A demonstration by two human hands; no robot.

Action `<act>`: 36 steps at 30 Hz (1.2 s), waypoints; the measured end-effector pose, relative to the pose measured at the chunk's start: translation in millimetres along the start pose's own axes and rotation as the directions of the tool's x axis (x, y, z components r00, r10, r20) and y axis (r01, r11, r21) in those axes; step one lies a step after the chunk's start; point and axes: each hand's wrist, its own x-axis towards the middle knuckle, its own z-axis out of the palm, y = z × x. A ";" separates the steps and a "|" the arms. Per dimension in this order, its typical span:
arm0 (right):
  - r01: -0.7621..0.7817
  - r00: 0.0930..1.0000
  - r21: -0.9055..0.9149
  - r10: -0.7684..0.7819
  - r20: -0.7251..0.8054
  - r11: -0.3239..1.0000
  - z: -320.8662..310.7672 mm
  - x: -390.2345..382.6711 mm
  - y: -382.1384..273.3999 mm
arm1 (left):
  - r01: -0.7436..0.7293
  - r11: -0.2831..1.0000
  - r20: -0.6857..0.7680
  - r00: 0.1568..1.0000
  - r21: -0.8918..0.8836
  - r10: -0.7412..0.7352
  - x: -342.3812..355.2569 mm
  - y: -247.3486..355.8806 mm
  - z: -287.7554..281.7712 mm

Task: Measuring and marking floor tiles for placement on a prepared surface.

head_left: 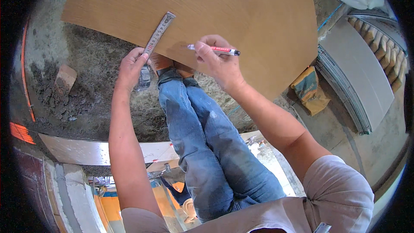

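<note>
A large brown wood-faced board lies ahead of my feet. My left hand grips a tape measure at the board's near edge, thumb on the blade. The pulled-out metal blade slants up and right across the board, its hooked end resting on the surface. In my right hand is a marker with a white and red barrel and a dark rear end. Its tip points left, close above the board, to the right of the blade; whether it touches the wood I cannot tell.
Stacked grey boards stand at the right, beside a row of filled sacks. A crumpled yellow and blue bag lies near the board's right edge. At left are a brick piece, rubble and an orange hose. A pale panel lies behind my legs.
</note>
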 end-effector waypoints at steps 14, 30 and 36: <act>-0.006 1.000 0.013 0.007 -0.029 1.000 0.9 1.1 -7.9 | -0.020 0.999 -0.027 0.999 -0.025 0.019 -0.6 -4.5 -4.9; 0.207 0.972 0.139 -0.220 0.086 0.969 85.7 89.6 -106.4 | -0.004 0.999 -0.101 0.995 -0.033 0.000 23.7 67.2 -169.6; 0.383 0.915 0.088 -0.390 0.099 0.920 148.2 132.2 -119.1 | 0.055 0.998 -0.150 0.987 -0.017 -0.057 32.4 90.1 -223.0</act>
